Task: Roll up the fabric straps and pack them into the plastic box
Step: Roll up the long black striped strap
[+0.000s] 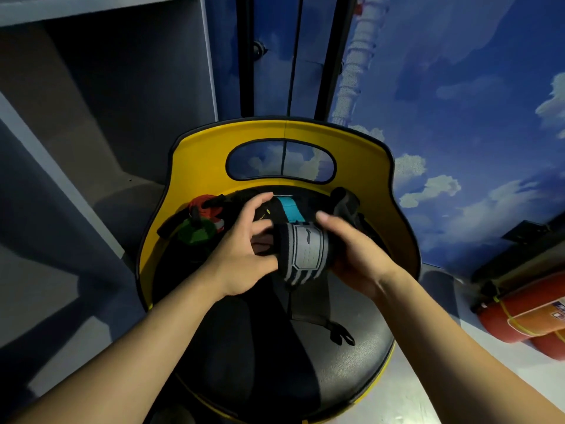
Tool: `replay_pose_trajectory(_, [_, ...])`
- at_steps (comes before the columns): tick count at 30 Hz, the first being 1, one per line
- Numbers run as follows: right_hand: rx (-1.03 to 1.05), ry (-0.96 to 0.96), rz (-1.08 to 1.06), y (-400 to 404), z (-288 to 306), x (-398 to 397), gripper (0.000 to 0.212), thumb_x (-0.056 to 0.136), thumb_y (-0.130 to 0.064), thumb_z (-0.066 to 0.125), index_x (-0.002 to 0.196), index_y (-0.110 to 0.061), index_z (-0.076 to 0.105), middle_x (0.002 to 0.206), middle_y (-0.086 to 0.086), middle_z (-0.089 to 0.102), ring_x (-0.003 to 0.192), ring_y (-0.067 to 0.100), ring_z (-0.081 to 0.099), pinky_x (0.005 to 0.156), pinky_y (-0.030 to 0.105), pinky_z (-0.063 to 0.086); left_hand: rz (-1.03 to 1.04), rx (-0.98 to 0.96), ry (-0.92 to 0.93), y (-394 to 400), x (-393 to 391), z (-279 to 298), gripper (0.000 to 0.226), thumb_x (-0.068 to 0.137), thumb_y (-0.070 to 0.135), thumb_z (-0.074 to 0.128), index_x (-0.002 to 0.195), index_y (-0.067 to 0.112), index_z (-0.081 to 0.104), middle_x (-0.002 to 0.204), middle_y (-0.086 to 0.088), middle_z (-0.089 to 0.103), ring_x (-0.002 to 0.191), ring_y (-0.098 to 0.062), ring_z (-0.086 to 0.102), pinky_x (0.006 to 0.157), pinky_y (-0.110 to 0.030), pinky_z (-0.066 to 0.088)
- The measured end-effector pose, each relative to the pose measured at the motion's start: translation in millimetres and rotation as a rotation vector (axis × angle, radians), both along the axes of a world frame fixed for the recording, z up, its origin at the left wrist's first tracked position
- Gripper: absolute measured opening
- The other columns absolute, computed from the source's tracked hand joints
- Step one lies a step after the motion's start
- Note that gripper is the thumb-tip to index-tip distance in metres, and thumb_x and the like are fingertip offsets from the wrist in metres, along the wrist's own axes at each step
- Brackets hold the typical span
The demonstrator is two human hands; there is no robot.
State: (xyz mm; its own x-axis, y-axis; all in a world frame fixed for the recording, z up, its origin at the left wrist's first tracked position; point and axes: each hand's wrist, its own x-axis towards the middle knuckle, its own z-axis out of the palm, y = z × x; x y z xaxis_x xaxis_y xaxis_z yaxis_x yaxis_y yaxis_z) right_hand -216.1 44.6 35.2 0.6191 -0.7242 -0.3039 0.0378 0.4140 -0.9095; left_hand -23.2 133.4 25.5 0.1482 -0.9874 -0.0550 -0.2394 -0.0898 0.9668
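A grey and black fabric strap (307, 250) is wound into a thick roll above a chair seat. My left hand (244, 252) grips the roll's left end with thumb and curled fingers. My right hand (351, 255) holds its right side from beneath. The strap's loose black tail (324, 322) hangs down onto the seat and ends in a small loop. Behind the roll lie a black strap with a turquoise band (289, 208), a red strap (204, 206), a green one (195, 232) and a dark one (345, 203). No plastic box is in view.
The straps lie on a black seat (351, 362) of a chair with a yellow backrest (198, 160). Grey shelving (91, 102) stands at the left, a blue sky-painted wall behind. Red cylinders (526, 316) lie on the floor at the right.
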Motion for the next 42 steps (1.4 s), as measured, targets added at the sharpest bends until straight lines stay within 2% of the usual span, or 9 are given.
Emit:
replay_pose_trajectory(6, [-0.045,0.100,-0.212,-7,5,-2,0.040,0.096,-0.038,0.064,0.119,-0.006,0.071,0.116,0.016,0.073,0.109,0.030,0.069,0.094,0.040,0.054,-0.114,0.085,-0.206,5,-7,-6,0.121,0.080,0.016,0.083,0.148,0.066,-0.004,0.142,0.006,0.056,0.132,-0.003,0.045,0.108,-0.027,0.034])
replay_pose_trajectory(11, [-0.232,0.087,-0.326,-4,10,4,0.023,0.100,-0.028,0.062,0.107,-0.010,0.073,0.102,0.007,0.077,0.096,0.020,0.073,0.085,0.032,0.060,-0.113,0.146,-0.174,-1,-8,-18,0.120,0.080,0.020,0.084,0.155,0.053,-0.003,0.139,0.012,0.052,0.129,-0.004,0.046,0.105,-0.023,0.032])
replay_pose_trajectory(16, [-0.432,0.092,-0.355,-3,11,6,0.021,0.100,-0.022,0.062,0.111,-0.008,0.071,0.103,0.012,0.076,0.100,0.026,0.073,0.091,0.043,0.059,-0.106,0.156,-0.079,-6,-10,-31,0.109,0.073,0.017,0.085,0.156,0.041,0.019,0.128,0.012,0.065,0.106,-0.008,0.067,0.099,-0.036,0.054])
replay_pose_trajectory(24, [-0.636,0.069,-0.383,-2,19,4,0.018,0.099,-0.024,0.064,0.107,-0.011,0.074,0.103,0.026,0.068,0.100,0.048,0.062,0.087,0.063,0.053,-0.072,0.160,-0.037,-8,-9,-33,0.061,0.082,0.001,0.077,0.132,0.031,0.058,0.111,0.007,0.073,0.076,-0.002,0.069,0.074,-0.022,0.053])
replay_pose_trajectory(27, [-0.590,0.025,-0.341,0,24,2,0.018,0.101,-0.016,0.060,0.109,-0.006,0.072,0.089,0.019,0.071,0.082,0.028,0.069,0.075,0.037,0.058,-0.028,0.159,-0.016,-9,-6,-32,0.060,0.083,0.001,0.077,0.129,0.033,0.058,0.108,0.008,0.074,0.075,-0.002,0.069,0.069,-0.019,0.052])
replay_pose_trajectory(29, [-0.525,0.004,-0.296,3,27,0,0.016,0.101,-0.012,0.058,0.104,-0.009,0.073,0.067,0.004,0.060,0.061,0.011,0.055,0.060,0.020,0.044,0.014,0.144,-0.011,-10,-3,-31,0.057,0.083,0.000,0.076,0.122,0.038,0.060,0.104,0.011,0.074,0.072,0.000,0.069,0.066,-0.017,0.051])
replay_pose_trajectory(33, [-0.413,0.035,-0.220,5,29,-5,0.027,0.100,-0.011,0.056,0.077,-0.020,0.068,0.068,0.005,0.061,0.061,0.011,0.049,0.064,0.025,0.039,0.152,0.116,0.010,-14,3,-28,0.058,0.081,0.005,0.078,0.107,0.052,0.059,0.108,0.011,0.073,0.075,-0.004,0.070,0.074,-0.028,0.057])
replay_pose_trajectory(39, [-0.133,-0.071,-0.126,11,25,-6,0.044,0.090,-0.044,0.054,0.103,-0.007,0.074,0.100,0.019,0.069,0.081,0.020,0.062,0.075,0.031,0.043,0.356,0.054,0.031,-17,7,-19,0.060,0.078,0.009,0.082,0.089,0.065,0.062,0.104,0.012,0.072,0.095,-0.017,0.072,0.088,-0.048,0.060])
replay_pose_trajectory(42, [-0.237,0.045,-0.151,15,16,2,0.009,0.089,-0.026,0.073,0.089,-0.017,0.074,0.082,0.004,0.067,0.074,0.010,0.060,0.070,0.024,0.042,0.438,0.018,0.046,-17,6,-14,0.052,0.079,0.006,0.078,0.100,0.052,0.064,0.103,0.011,0.073,0.087,-0.014,0.073,0.084,-0.049,0.061])
